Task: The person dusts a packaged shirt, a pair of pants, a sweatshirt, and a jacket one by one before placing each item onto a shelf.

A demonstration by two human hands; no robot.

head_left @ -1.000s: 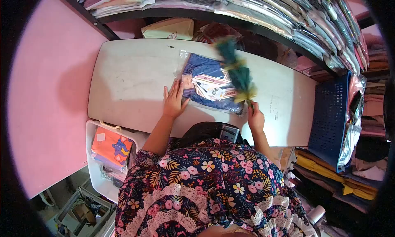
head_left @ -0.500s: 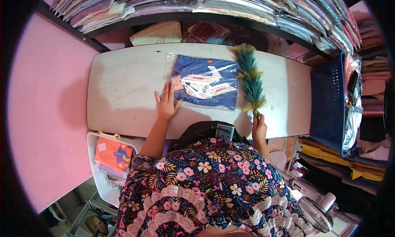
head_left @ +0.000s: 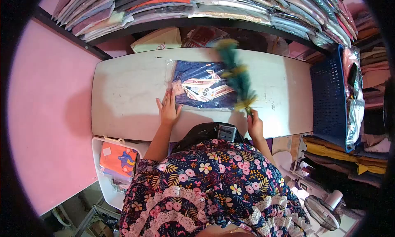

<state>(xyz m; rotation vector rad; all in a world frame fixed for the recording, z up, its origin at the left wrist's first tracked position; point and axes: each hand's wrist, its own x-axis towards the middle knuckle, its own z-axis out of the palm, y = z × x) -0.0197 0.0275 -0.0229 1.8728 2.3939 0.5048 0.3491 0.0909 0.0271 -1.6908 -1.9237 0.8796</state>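
Note:
A folded pair of jeans in a clear plastic bag (head_left: 195, 99) lies flat on the white table (head_left: 123, 84). It is dark blue, with a printed ribbon tied across it and a tag at its left. My left hand (head_left: 168, 111) rests with spread fingers at the bag's lower left edge, fingertips by the tag. In my right hand (head_left: 255, 124) is the handle of a green and yellow feather duster (head_left: 238, 78), fingers wrapped round it. The duster's feathers, blurred by motion, overlap the right side of the bag.
Bagged garments (head_left: 230, 10) fill a shelf above the table's far edge. A blue basket (head_left: 329, 101) stands at the right end, near stacked clothes (head_left: 341, 152). At the lower left is a white bin (head_left: 98, 154) with an orange garment. A fan (head_left: 323, 212) stands lower right.
The feather duster has swung left over the right part of the bagged jeans, and my right hand has shifted slightly left with it. My left hand stays at the bag's edge.

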